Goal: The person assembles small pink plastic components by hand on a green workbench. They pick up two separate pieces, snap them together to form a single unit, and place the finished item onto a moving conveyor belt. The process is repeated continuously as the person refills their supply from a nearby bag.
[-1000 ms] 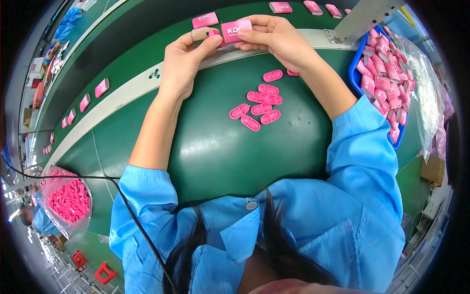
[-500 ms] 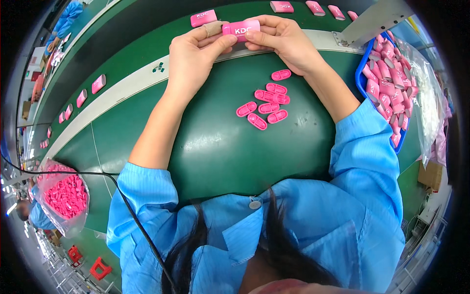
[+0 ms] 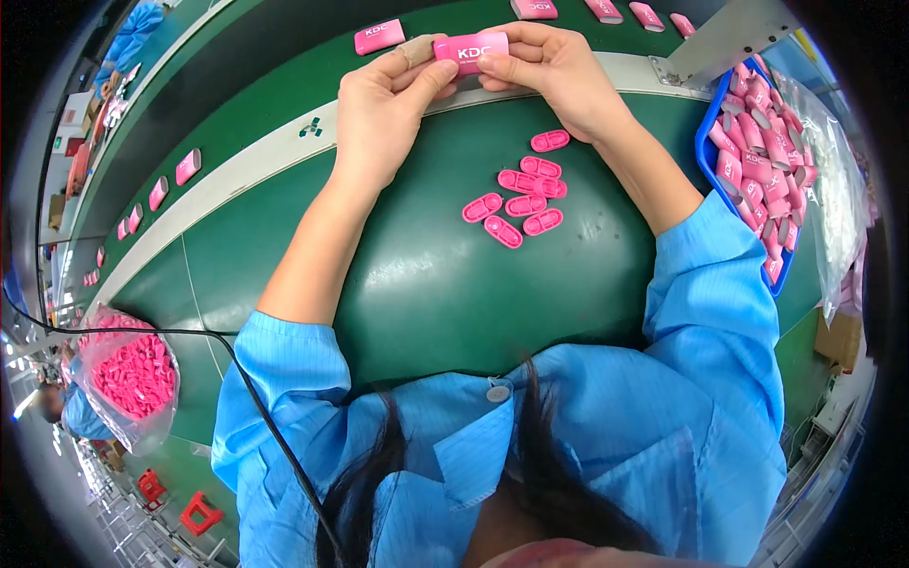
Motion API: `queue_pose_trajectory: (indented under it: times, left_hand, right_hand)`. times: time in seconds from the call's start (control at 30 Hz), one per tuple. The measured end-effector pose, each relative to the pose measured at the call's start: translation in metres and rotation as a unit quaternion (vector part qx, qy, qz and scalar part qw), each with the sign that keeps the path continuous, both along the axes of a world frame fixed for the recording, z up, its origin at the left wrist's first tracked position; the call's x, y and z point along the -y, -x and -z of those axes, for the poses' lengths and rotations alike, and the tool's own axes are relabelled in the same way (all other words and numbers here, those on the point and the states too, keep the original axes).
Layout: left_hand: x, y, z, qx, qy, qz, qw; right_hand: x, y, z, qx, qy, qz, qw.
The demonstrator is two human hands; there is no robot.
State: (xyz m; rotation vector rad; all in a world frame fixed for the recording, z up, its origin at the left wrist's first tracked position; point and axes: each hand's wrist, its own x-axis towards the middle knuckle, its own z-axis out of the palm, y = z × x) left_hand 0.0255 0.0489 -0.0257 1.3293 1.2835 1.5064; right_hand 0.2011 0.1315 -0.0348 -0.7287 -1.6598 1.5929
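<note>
Both hands hold one flat pink rectangular case (image 3: 471, 51) above the pale rail at the far edge of the green mat. My left hand (image 3: 383, 109) pinches its left end, with a bandaged fingertip on top. My right hand (image 3: 549, 66) grips its right end with thumb and fingers. Below the hands, several small pink oval caps (image 3: 519, 199) lie loose on the green mat (image 3: 445, 284).
A blue tray (image 3: 708, 161) full of pink cases stands at the right. More pink cases (image 3: 379, 36) ride the dark conveyor beyond the rail, others lie along its left stretch (image 3: 187, 167). A clear bag of pink caps (image 3: 133, 374) sits at lower left; a black cable crosses nearby.
The pink case has been turned in the hands and now lies level with its broad face up, held at both ends. The caps on the mat have not moved.
</note>
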Motion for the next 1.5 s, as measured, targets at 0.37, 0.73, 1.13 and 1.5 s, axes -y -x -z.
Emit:
queue_pose_trajectory:
  times: [0.37,0.73,1.13,1.5]
  left_hand:
    - [0.009,-0.008,0.0,-0.232,-0.074,-0.081,0.967]
    - [0.002,0.0,0.002,-0.415,-0.085,-0.088,0.901]
    - [0.002,-0.013,-0.007,-0.419,-0.147,0.016,0.896]
    - [-0.001,-0.015,-0.011,-0.461,-0.109,0.005,0.881]
  right_hand:
    - [0.006,0.005,-0.005,-0.038,-0.016,-0.005,0.999]
    - [-0.01,0.021,-0.007,0.037,-0.082,-0.012,0.996]
    - [-0.075,0.049,-0.017,0.322,-0.51,0.198,0.773]
    - [-0.042,0.011,-0.05,0.192,-0.36,0.098,0.908]
